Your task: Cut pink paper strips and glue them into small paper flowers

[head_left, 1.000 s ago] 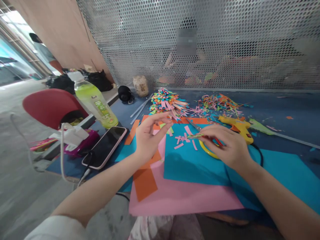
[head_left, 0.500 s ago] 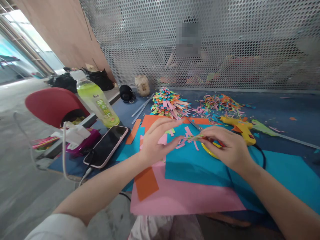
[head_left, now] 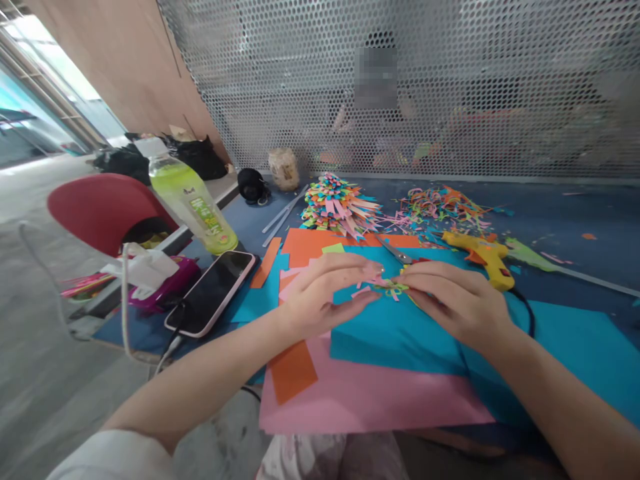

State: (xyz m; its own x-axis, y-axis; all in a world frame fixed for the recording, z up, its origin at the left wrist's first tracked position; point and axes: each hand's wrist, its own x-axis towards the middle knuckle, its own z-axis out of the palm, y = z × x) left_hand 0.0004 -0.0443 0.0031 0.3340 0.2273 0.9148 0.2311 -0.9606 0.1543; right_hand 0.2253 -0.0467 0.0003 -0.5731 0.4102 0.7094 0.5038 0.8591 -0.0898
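Note:
Between the fingertips of my right hand [head_left: 457,297] is a small bunch of green paper strips [head_left: 393,288], held in a pinch over the blue paper [head_left: 390,340]. My left hand [head_left: 325,290] faces it with thumb and fingers apart, its tips close to the strips' left end. Pink paper strips [head_left: 363,291] lie around the left fingertips, partly hidden. Scissors [head_left: 396,252] rest beyond my right hand, which covers much of their yellow handle. Behind the hands stands a cone of layered, fringed paper strips [head_left: 337,207] in several colours.
A yellow glue gun [head_left: 483,255] lies right of the scissors, before a heap of paper shreds [head_left: 443,207]. On the left are a phone [head_left: 213,293], a drink bottle [head_left: 193,200] and a purple tissue box [head_left: 163,287]. Pink paper [head_left: 370,400] overhangs the front edge.
My right hand has shifted slightly left with the green strips, which now show as loops. My left hand has moved right and a little lower, and its gap has narrowed.

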